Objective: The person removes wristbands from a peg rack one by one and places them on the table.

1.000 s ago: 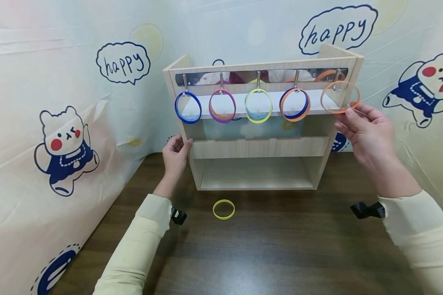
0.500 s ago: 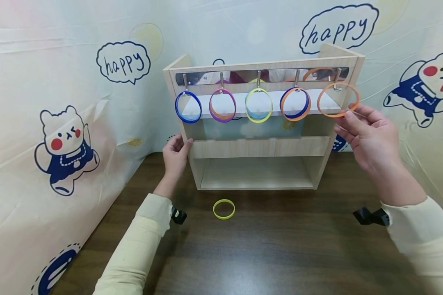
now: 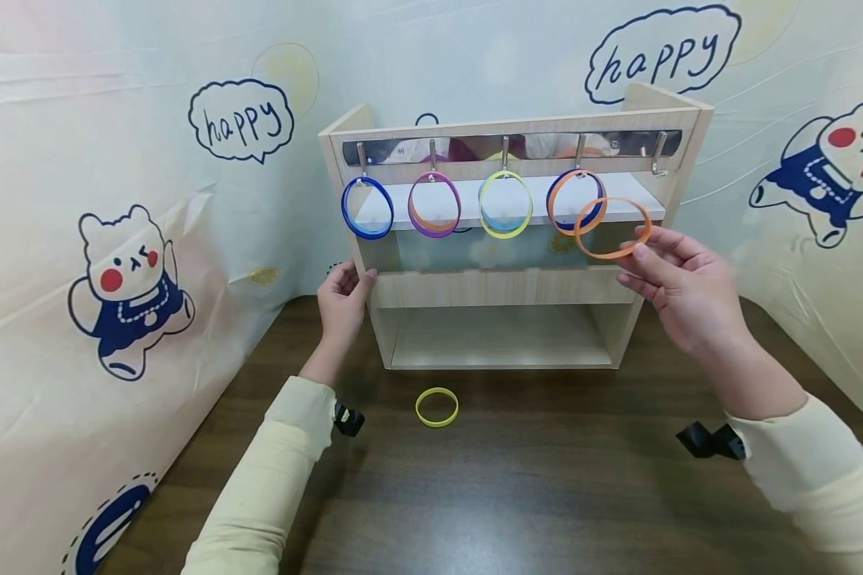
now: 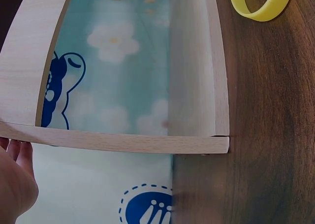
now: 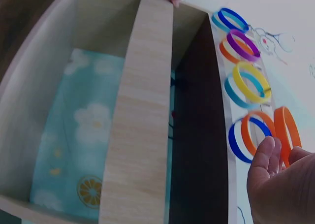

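Observation:
My right hand [image 3: 693, 295] pinches an orange silicone wristband [image 3: 602, 256] between thumb and fingers, in front of the shelf's right half. In the head view this band overlaps the blue and orange wristbands [image 3: 597, 209] on the fourth hook. The right wrist view shows the held orange wristband [image 5: 290, 125] close beside them. With thumb in front and fingers behind, my left hand [image 3: 341, 307] grips the left side panel of the pale wooden shelf [image 3: 503, 289]. A bare metal hook [image 3: 658, 153] is at the right end of the mirrored strip.
Blue [image 3: 370, 235], purple [image 3: 434, 235] and yellow [image 3: 502, 235] wristbands hang in front from the other hooks; more bands show behind them in the right wrist view. A yellow wristband [image 3: 437, 424] lies on the dark wooden table [image 3: 532, 479]. Printed cloth [image 3: 151, 48] surrounds the table.
My right hand has carried the orange wristband away from the rightmost hook, left and slightly down. My left hand stays on the shelf's side panel.

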Motion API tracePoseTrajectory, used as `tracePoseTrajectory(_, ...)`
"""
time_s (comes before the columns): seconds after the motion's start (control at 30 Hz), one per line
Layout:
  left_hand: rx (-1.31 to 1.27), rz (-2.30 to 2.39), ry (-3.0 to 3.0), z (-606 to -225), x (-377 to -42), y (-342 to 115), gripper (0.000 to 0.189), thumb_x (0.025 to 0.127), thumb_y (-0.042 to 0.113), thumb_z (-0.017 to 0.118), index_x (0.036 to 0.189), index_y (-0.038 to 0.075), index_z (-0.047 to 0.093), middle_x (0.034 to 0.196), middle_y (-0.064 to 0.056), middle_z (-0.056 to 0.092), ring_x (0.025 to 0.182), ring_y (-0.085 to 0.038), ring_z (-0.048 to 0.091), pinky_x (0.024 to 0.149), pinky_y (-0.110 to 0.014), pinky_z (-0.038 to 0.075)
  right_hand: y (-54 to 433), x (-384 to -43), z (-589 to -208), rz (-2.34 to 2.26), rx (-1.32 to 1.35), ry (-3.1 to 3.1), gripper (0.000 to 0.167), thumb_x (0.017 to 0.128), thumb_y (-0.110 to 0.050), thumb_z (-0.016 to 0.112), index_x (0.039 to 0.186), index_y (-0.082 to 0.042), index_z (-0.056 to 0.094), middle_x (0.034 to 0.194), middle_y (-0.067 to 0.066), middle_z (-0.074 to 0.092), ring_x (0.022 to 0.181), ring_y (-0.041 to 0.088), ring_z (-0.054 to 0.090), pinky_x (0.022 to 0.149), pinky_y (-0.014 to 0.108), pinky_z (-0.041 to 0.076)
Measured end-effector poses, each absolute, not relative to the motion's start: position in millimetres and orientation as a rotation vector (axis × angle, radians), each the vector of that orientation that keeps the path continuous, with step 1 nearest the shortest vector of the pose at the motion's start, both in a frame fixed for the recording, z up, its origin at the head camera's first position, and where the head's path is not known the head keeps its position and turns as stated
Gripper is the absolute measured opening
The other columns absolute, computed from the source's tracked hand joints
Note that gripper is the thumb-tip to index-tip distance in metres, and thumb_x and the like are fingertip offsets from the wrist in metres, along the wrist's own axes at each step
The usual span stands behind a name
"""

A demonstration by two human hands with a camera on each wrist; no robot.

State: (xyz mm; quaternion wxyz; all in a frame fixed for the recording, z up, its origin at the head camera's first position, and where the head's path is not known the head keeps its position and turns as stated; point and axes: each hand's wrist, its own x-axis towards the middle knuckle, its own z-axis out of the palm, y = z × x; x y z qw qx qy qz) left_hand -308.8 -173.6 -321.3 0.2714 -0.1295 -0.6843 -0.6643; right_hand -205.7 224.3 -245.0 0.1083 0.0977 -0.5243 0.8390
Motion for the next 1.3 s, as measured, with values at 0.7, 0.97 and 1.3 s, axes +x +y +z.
tracePoseTrajectory(0.7, -0.345, -1.782, -1.855, -322, -309, -174, 0.033, 0.092, 0.008, 0.066, 0.12, -0.009, 0.061, 0.117, -0.023, 0.064, 0.101, -0.026, 0.063, 0.088, -0.03, 0.052, 192, -204, -290, 2.496, 0.243, -1.891, 0.02, 0.089, -0.01, 0.07, 0.109, -0.012, 0.069, 0.102, 0.005, 0.071, 0.087, 0.017, 0.07, 0.078, 0.029, 0.055)
tracePoseTrajectory(0.97, -0.361, -1.794, -1.832, -322, -311, -174, 0.034, 0.091, 0.005, 0.066, 0.119, -0.013, 0.059, 0.117, -0.029, 0.061, 0.093, -0.013, 0.064, 0.085, -0.027, 0.053, 180, -205, -310, 2.468, 0.27, -1.983, 0.019, 0.092, -0.01, 0.066, 0.111, -0.011, 0.067, 0.098, 0.007, 0.071, 0.089, 0.017, 0.07, 0.079, 0.032, 0.055)
tracePoseTrajectory(1.3, -0.374, -1.792, -1.819, -323, -311, -174, 0.034, 0.091, 0.005, 0.066, 0.118, -0.014, 0.06, 0.116, -0.03, 0.062, 0.092, -0.011, 0.064, 0.083, -0.026, 0.053, 167, -208, -336, 2.432, 0.279, -2.111, 0.031, 0.094, -0.005, 0.063, 0.123, 0.003, 0.058, 0.097, 0.005, 0.071, 0.089, 0.015, 0.069, 0.078, 0.031, 0.056)
